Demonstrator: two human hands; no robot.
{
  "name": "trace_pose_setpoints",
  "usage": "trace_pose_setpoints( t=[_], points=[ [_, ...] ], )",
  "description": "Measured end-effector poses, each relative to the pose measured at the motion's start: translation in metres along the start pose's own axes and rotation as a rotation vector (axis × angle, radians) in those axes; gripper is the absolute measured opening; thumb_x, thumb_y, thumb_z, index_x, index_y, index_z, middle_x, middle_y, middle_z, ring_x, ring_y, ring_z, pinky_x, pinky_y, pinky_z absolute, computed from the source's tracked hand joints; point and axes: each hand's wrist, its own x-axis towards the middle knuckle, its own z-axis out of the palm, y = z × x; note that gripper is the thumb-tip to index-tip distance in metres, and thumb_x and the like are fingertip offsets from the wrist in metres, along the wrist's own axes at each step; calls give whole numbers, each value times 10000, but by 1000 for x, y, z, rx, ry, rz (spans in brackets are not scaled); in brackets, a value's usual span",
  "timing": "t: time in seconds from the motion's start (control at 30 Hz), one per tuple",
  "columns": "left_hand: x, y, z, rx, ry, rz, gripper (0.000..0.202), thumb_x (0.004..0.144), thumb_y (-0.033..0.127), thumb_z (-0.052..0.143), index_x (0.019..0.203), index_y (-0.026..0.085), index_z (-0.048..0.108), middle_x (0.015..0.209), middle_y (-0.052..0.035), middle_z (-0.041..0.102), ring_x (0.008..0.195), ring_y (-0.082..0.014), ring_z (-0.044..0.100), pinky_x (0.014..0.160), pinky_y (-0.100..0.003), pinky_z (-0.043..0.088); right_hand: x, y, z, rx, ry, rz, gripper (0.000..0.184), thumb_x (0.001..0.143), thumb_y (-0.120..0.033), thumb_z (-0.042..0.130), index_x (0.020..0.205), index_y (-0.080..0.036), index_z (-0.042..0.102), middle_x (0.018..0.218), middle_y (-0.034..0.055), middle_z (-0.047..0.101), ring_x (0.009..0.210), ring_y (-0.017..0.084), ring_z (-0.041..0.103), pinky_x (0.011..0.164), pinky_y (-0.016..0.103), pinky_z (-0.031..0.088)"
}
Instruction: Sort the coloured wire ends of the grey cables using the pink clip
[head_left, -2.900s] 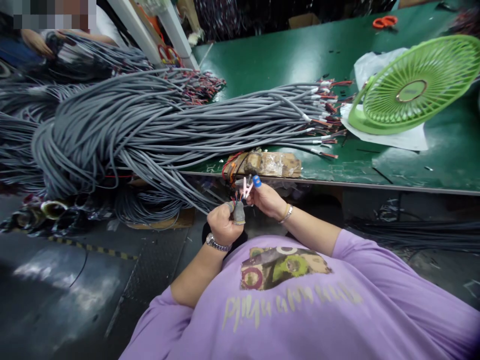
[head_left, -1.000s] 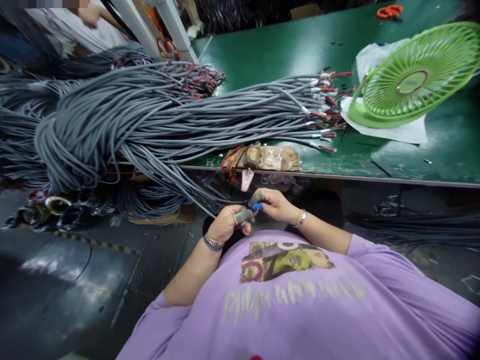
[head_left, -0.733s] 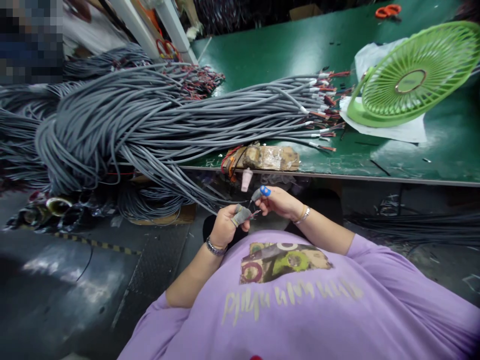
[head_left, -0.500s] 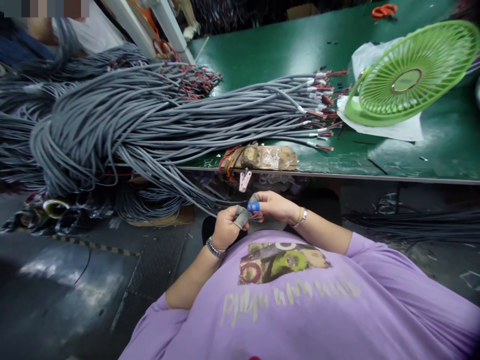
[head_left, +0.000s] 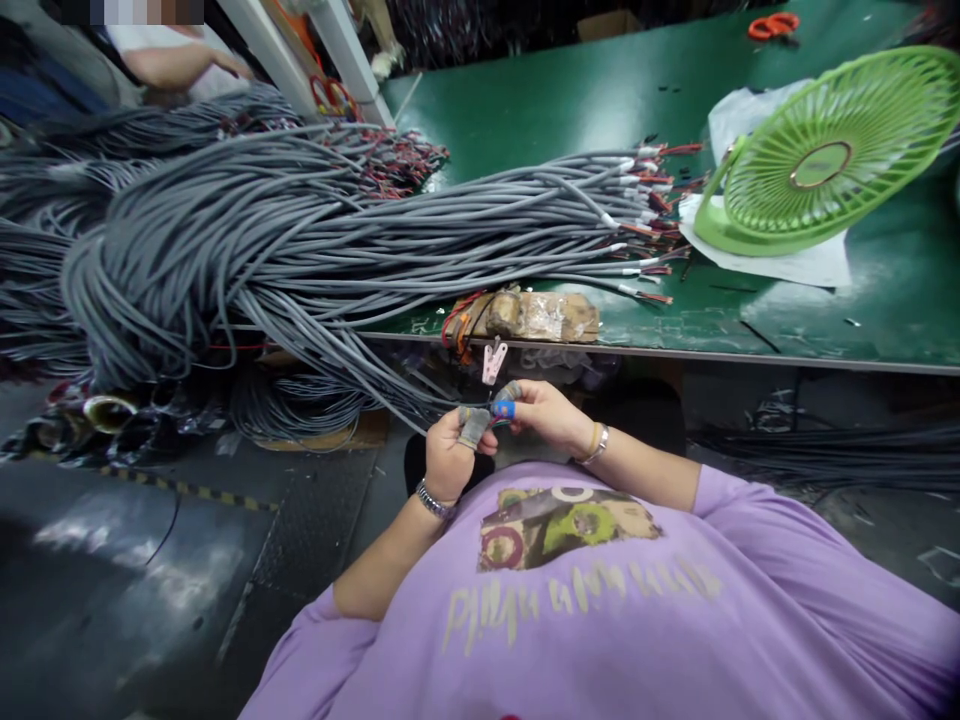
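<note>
Head view: both hands [head_left: 495,430] pinch one cable end [head_left: 491,412], seemingly, detail unclear.

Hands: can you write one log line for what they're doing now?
left hand: pinches grey cable end | right hand: pinches its thin wires | place: below green table edge

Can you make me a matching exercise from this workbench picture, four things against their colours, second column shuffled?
Things:
1. fan
2. cable bundle
3. scissors
4. table

Colours:
A. orange
B. dark green
C. grey
D. light green

Pairs: 1-D, 2-C, 3-A, 4-B
</note>
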Motion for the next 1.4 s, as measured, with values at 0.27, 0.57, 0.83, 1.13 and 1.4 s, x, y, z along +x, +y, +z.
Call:
trace_pose_setpoints(
  t=[0.27,0.57,0.83,1.13,1.4],
  points=[
    [5,-6,-8,0,-206,-51,279,774,428,708,733,159,647,537,0,655,438,-116,607,459,-215,530,3,4,1,2,9,28,314,578,-341,828,686,-139,614,603,-16,612,534,83,534,523,208,422],
    [8,2,1,-209,76,20,304,785,458,689,719,167,628,482,34,584,381,-77,514,392,-176,431,15,-3,-12,144,2,38,368,681,-475,772,722,-146,612,623,-11,599,493,71,472,490,208,423],
    [21,9,9,-280,49,-7,331,749,486,706,704,172,608,472,41,566,366,-76,490,372,-181,404,50,-16,-12,211,-15,132,543,835,-661,544,831,-132,668,683,29,622,562,91,530,526,200,461],
    [16,4,8,-127,95,28,215,796,378,673,761,169,635,504,40,589,406,-78,531,408,-173,449,53,-15,6,373,116,57,469,710,-588,736,744,-125,665,586,-22,545,516,62,450,507,190,413],
    [17,3,9,-13,72,54,161,800,327,651,783,167,641,518,26,608,424,-96,560,420,-184,479,56,-13,10,380,175,20,486,682,-608,747,722,-136,637,612,-14,563,541,70,475,562,218,449]
  ],
)
